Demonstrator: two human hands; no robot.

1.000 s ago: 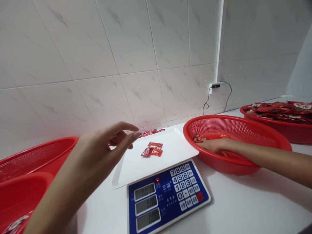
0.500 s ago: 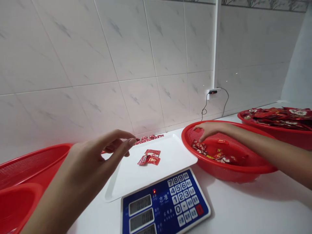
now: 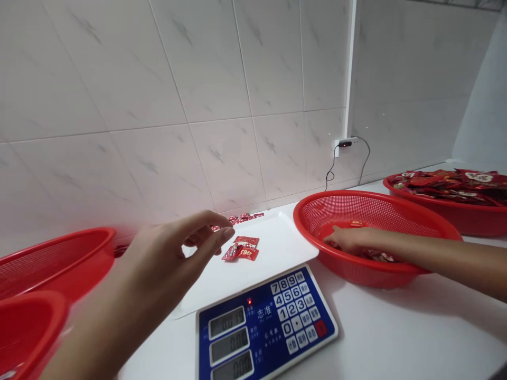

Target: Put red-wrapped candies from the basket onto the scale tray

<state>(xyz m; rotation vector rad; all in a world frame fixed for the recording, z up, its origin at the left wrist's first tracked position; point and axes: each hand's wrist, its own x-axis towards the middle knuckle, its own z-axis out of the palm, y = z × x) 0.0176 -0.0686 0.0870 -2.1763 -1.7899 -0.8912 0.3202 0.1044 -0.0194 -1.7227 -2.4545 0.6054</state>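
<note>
My left hand point(image 3: 194, 240) hovers above the left side of a white tray point(image 3: 273, 253). Its fingers are loosely bent, with a gap between thumb and forefinger and nothing visible in them. Several small red candy packets point(image 3: 243, 249) lie together on the tray, just right of the thumb. My right hand point(image 3: 348, 240) reaches down into a red mesh basket point(image 3: 396, 203), over more wrapped candies point(image 3: 378, 256). Its fingertips are buried low in the basket, so their grip is hidden. The tray rests behind the blue keypad panel of a digital scale point(image 3: 261, 327).
Another red basket heaped with red packets point(image 3: 455, 184) stands at the far right. Two red baskets occupy the left, one behind point(image 3: 79, 264) and one nearer point(image 3: 35, 322). Packets point(image 3: 241, 217) lie along the tiled wall point(image 3: 222, 153). A power socket with a cable point(image 3: 344, 143) is on the wall.
My right hand has dropped lower into the basket and moved slightly right. My left hand has shifted a little right over the tray. The view has tilted slightly.
</note>
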